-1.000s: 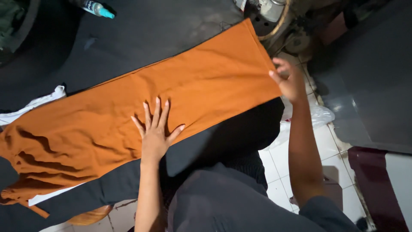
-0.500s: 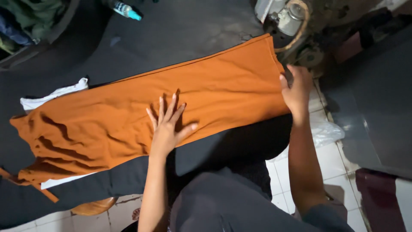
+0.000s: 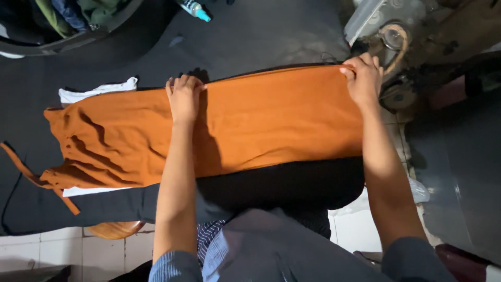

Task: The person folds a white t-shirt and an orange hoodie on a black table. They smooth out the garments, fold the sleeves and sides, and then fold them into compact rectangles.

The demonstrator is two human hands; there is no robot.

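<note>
Gripping the far edge of the orange garment (image 3: 261, 125) — left hand (image 3: 183, 98) mid-length, right hand (image 3: 364, 78) at its right end — both clenched on cloth.

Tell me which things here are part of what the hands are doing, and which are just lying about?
In hand:
- orange garment, far edge gripped by left hand and right hand
- black padded surface beneath it

Lying about:
- white cloth
- bottle with teal cap
- basket of clothes

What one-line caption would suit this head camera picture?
Both hands, left hand and right hand, grip the far edge of an orange garment spread on a dark padded board.
</note>
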